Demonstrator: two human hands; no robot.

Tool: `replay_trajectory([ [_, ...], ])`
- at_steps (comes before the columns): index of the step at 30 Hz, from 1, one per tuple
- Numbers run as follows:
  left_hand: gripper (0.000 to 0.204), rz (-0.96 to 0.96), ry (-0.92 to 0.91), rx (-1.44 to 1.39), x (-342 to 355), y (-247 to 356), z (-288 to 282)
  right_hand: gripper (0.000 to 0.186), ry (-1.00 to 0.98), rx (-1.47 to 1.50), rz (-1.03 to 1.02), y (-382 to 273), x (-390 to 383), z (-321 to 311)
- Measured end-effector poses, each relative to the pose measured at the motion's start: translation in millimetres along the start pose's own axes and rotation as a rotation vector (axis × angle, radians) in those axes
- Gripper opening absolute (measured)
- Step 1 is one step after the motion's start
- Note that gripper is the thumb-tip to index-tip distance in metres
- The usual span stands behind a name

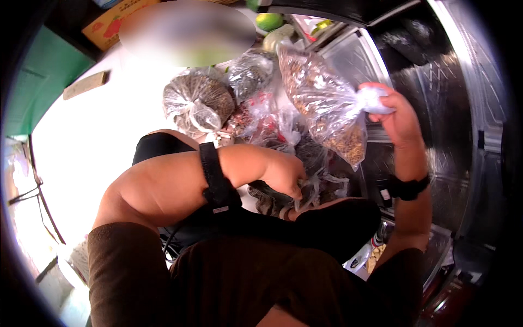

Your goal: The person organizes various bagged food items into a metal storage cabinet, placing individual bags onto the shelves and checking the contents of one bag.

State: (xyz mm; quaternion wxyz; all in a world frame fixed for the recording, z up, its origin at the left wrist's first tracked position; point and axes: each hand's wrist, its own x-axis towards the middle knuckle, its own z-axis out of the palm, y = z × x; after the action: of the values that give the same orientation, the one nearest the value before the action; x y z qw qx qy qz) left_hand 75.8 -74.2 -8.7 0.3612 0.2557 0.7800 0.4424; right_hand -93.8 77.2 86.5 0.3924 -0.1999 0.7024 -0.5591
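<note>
At the right, my right hand (402,117) is closed around the gathered neck of a clear plastic bag (327,95) filled with brown, dried-looking bits. The bag hangs tilted, its full end toward the upper left. My left hand (283,173) reaches across my body, its fingers closed on the crumpled top of another clear plastic bag (313,191) low beside my leg. What that bag contains is mostly hidden. Left of my hands rests a knotted clear bag (197,103) of dark brown material. Beside it lie a bag with reddish pieces (261,117) and a greyish plastic bag (250,71).
A green round fruit (269,22) and a pale gourd-like one (279,37) sit at the back. A cardboard box (111,24) stands at the far left, near a small wooden block (85,85). Dark, shiny panels (436,103) line the right side.
</note>
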Motion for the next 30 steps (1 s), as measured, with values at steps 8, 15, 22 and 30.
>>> replay_trajectory([
  [8, 0.081, 0.075, 0.274, -0.480, 7.9, -0.4, -12.1, 0.050, 0.085, 0.215, -0.199, -102.7, -99.5, 10.9],
  [15, 0.078, 0.508, 0.172, -0.956, 3.9, -2.0, -11.9, 0.044, 0.499, 0.512, -0.239, -58.4, -76.6, 80.6],
  [22, 0.054, 0.314, 0.636, -1.373, 10.5, -9.0, -18.1, 0.075, 0.127, 0.505, -0.236, 38.7, -67.8, 69.2],
  [30, 0.058, 0.147, 1.009, -0.769, 19.2, 7.8, -12.6, 0.041, 0.146, 0.775, 0.048, 92.1, -58.4, 45.8],
])
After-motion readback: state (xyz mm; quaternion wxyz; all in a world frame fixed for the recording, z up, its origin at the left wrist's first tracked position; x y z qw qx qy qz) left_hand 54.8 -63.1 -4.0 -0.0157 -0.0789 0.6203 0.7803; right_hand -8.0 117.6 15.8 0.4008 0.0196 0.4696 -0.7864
